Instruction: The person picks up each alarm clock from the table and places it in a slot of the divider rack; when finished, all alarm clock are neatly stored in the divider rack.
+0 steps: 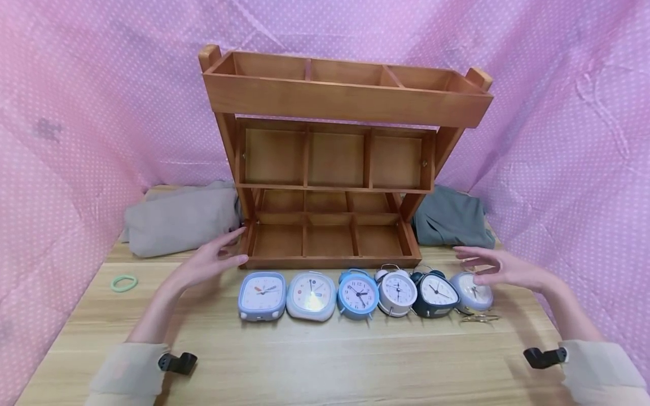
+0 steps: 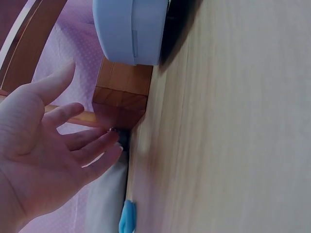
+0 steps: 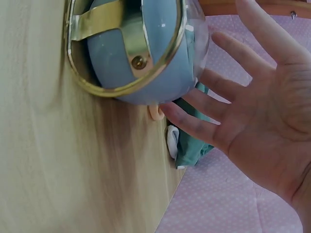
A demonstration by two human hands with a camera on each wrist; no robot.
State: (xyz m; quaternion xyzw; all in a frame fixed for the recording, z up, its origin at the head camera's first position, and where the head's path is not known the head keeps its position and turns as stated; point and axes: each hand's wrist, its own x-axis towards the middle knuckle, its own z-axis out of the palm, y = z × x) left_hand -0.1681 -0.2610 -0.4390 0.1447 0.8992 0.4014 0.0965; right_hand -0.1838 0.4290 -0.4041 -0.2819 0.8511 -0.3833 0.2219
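Observation:
Fingers spread and nothing held, my left hand (image 1: 210,262) hovers at the lower left corner of a brown wooden tiered shelf (image 1: 330,263). In the left wrist view its palm (image 2: 39,145) faces the shelf foot, below the pale blue square clock (image 2: 131,29). My right hand (image 1: 508,268) is empty too, its fingers extended over the round grey-blue clock (image 1: 474,292) with a gold stand (image 3: 109,22). Several alarm clocks line up before the shelf: a white rounded one (image 1: 311,296), a bright blue one (image 1: 358,295), a white twin-bell one (image 1: 398,292) and a dark green one (image 1: 435,294).
Folded grey cloth (image 1: 178,220) lies left of the shelf, and dark green cloth (image 1: 452,220) lies to its right. A light green ring (image 1: 124,283) is on the wooden table (image 1: 325,366) at left. Pink dotted curtain (image 1: 101,84) hangs behind and at both sides.

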